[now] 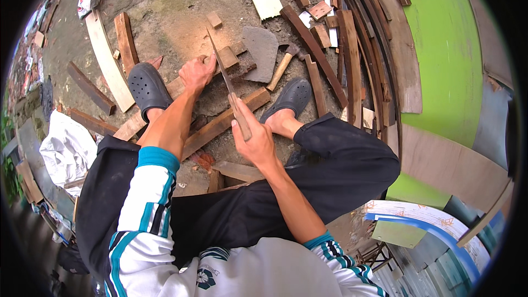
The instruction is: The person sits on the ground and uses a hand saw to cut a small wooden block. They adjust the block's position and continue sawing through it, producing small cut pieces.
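My right hand is closed round the wooden handle of a handsaw. The saw's narrow blade points away from me and lies across a wooden strip near its far end. On that strip, just left of the blade, my left hand is closed with its fingers curled over the wood; the underside of the grip is hidden. My left shoe is beside the same strip, against or on it; I cannot tell which. A thicker reddish beam lies on the ground below the saw.
Right of the saw lie a claw hammer and a flat grey stone slab. Sawdust and a small wood block lie ahead. Long dark boards are stacked at the right, by a green panel. A pale plank is at the left.
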A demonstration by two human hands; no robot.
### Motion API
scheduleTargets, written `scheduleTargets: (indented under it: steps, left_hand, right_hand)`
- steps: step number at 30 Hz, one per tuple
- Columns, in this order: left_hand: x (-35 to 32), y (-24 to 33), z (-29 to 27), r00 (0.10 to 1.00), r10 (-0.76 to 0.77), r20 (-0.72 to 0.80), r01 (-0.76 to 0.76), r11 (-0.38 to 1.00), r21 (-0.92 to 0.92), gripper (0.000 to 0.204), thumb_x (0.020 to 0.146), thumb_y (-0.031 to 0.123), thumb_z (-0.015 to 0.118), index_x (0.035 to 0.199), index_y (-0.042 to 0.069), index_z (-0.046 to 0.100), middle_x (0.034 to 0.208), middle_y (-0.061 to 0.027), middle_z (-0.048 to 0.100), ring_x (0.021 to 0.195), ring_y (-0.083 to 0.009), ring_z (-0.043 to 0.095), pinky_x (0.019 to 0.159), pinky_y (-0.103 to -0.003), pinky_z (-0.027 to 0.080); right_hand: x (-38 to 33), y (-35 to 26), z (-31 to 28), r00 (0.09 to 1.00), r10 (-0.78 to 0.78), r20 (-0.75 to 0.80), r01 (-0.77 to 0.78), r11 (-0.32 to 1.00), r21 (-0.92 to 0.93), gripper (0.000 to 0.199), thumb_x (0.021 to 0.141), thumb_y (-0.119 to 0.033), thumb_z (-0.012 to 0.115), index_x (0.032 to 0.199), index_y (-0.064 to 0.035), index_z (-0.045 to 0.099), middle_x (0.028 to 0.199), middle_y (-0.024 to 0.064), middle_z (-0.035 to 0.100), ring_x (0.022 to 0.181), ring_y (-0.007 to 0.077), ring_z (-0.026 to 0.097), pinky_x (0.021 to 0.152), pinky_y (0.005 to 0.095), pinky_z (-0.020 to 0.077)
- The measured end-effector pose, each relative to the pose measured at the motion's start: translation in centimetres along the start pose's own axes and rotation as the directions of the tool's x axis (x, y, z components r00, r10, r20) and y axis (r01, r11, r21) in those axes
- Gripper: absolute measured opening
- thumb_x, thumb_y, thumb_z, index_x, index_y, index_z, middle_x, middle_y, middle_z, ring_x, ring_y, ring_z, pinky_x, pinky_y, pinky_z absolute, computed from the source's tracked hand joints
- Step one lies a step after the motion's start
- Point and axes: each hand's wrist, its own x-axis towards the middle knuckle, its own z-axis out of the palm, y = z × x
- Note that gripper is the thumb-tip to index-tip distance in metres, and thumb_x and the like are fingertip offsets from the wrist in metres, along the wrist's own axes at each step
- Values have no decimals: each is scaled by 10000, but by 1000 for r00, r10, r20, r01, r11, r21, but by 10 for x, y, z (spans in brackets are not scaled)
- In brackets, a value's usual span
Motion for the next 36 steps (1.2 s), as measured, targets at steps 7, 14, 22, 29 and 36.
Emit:
scheduleTargets:
  steps: [7, 14, 22, 29, 36]
  left_hand:
    - [-3, -6, 4, 1000, 9, -27, -10, 999, -32, 645, 920, 677, 480, 1081, 138, 797, 852, -251, 732, 881, -414, 728, 806, -490, 544]
    - [-6, -17, -13, 948, 315, 53, -312, 948, -63, 689, 827, 630, 645, 1220, 67, 687, 1009, -235, 726, 974, -382, 712, 830, -467, 539]
    - [-16, -29, -16, 947, 315, 69, -320, 943, 87, 733, 678, 510, 830, 1169, 28, 579, 1092, -163, 645, 1096, -368, 620, 887, -513, 504]
    - [-19, -40, -8, 884, 465, -46, -464, 886, 14, 767, 695, 501, 823, 1257, 55, 553, 1172, -144, 625, 1155, -348, 592, 937, -493, 494]
    - [-15, -43, -3, 910, 411, 47, -412, 911, 13, 776, 697, 472, 821, 1317, 93, 547, 1196, -136, 649, 1146, -341, 620, 903, -485, 514]
  right_hand:
    - [-56, -12, -37, 997, -70, -22, 69, 997, -31, 536, 943, -115, 626, 1456, -24, 501, 1124, 313, 675, 956, 425, 704, 762, 421, 571]
    - [34, 28, 13, 997, -8, -77, 11, 999, 43, 534, 938, -145, 640, 1453, -62, 526, 980, 276, 721, 916, 407, 731, 760, 426, 568]
    - [50, 5, 13, 999, 47, -4, -47, 998, 39, 537, 959, -165, 623, 1456, 5, 507, 1220, 287, 678, 1141, 389, 679, 945, 401, 527]
    - [67, -16, 14, 996, 87, 28, -89, 994, 58, 521, 948, -148, 603, 1436, 19, 527, 1272, 279, 658, 1187, 376, 657, 970, 388, 516]
    - [27, -24, 1, 1000, 21, 20, -21, 1000, 18, 482, 959, -94, 572, 1420, 42, 536, 1312, 255, 649, 1219, 348, 647, 999, 366, 508]
